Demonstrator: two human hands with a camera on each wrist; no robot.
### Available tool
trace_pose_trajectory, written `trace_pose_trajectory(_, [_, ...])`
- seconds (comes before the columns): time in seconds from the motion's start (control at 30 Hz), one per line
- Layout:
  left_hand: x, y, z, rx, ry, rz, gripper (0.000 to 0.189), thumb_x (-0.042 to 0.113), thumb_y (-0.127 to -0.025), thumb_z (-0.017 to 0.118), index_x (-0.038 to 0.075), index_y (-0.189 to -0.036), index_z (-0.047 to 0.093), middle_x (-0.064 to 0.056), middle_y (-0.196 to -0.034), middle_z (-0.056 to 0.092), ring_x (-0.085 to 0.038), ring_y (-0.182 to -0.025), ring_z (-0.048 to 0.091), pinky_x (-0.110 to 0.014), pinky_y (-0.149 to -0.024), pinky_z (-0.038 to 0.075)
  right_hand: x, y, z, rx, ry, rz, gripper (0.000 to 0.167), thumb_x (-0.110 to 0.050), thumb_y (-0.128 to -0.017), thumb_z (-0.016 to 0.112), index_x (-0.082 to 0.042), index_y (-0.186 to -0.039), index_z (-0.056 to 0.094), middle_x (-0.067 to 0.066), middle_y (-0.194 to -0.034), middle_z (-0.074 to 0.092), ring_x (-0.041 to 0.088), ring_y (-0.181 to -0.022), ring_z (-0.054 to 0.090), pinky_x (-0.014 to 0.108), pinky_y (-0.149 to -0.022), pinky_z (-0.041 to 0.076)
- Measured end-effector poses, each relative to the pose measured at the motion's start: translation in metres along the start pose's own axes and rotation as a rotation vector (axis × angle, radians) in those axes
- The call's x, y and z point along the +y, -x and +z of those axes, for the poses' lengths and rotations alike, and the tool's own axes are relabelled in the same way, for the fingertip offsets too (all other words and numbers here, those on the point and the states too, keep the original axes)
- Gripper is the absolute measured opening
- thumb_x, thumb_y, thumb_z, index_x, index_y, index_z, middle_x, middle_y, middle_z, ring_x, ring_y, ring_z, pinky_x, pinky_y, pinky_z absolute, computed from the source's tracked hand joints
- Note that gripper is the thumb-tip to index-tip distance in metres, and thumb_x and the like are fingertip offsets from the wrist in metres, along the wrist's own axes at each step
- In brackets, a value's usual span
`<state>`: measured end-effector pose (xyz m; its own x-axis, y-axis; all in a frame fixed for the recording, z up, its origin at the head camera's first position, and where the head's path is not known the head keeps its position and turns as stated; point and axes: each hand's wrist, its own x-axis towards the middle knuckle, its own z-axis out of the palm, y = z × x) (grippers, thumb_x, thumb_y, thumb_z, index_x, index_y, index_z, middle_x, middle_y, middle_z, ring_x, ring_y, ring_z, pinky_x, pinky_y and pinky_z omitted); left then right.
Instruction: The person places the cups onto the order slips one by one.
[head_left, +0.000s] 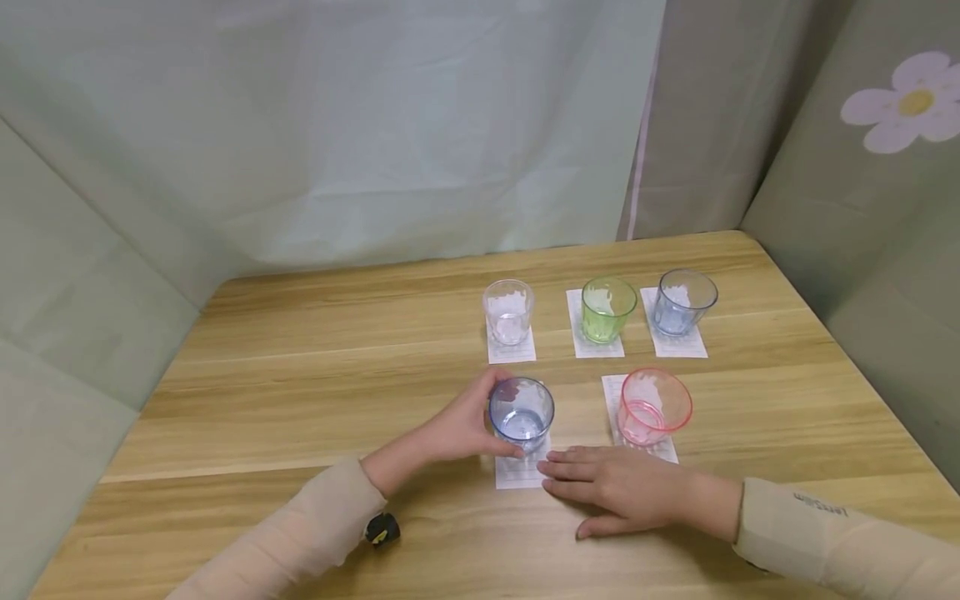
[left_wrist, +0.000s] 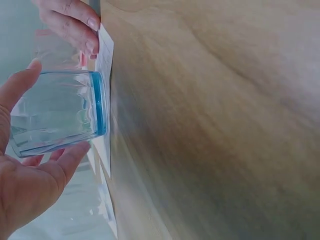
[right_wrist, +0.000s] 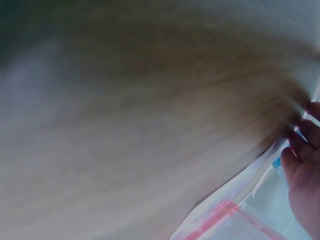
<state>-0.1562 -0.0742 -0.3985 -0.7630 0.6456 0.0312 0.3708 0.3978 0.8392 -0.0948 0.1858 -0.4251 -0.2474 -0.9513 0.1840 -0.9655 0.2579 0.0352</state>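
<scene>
My left hand point(head_left: 467, 427) holds a blue-tinted clear cup point(head_left: 522, 417), thumb on the near side and fingers around the far side. The cup stands upright on a white printed slip of paper point(head_left: 517, 477). In the left wrist view, the cup point(left_wrist: 57, 112) sits between the thumb and the fingers. My right hand point(head_left: 630, 490) lies palm down with its fingers extended, fingertips at the right edge of that slip. Just behind the right hand is a pink-rimmed cup point(head_left: 652, 408) on its own slip point(head_left: 613, 396), also partly seen in the right wrist view.
Farther back stand a colourless cup point(head_left: 509, 312), a green cup point(head_left: 608, 311) and a pale blue cup point(head_left: 684, 304), each on a paper slip. Curtains point(head_left: 420, 125) enclose the wooden table point(head_left: 300, 367). A small black object point(head_left: 382, 529) is by the left sleeve.
</scene>
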Motion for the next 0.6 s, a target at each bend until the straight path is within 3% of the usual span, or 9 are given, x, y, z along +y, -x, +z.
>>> trace_pose_trajectory(0.43, [-0.002, 0.001, 0.0, -0.016, 0.029, -0.029, 0.09, 0.016, -0.064, 0.088, 0.001, -0.134, 0.034, -0.016, -0.131, 0.047, -0.03, -0.123, 0.047, -0.047, -0.107, 0.038, 0.0, -0.002, -0.002, 0.005, 0.005, 0.019, 0.053, -0.05, -0.094, 0.05, -0.009, -0.125, 0.062, 0.008, -0.132, 0.058, 0.022, -0.122, 0.055, 0.033, -0.098, 0.047])
trace_pose_trajectory(0.6, [0.003, 0.009, -0.006, -0.025, 0.074, -0.048, 0.099, 0.012, -0.064, 0.088, -0.001, -0.141, 0.028, -0.021, -0.139, 0.04, -0.035, -0.129, 0.042, -0.048, -0.106, 0.04, -0.002, -0.006, -0.016, 0.017, -0.032, 0.055, 0.051, -0.049, -0.093, 0.053, -0.01, -0.125, 0.062, 0.008, -0.13, 0.06, 0.022, -0.12, 0.056, 0.034, -0.097, 0.048])
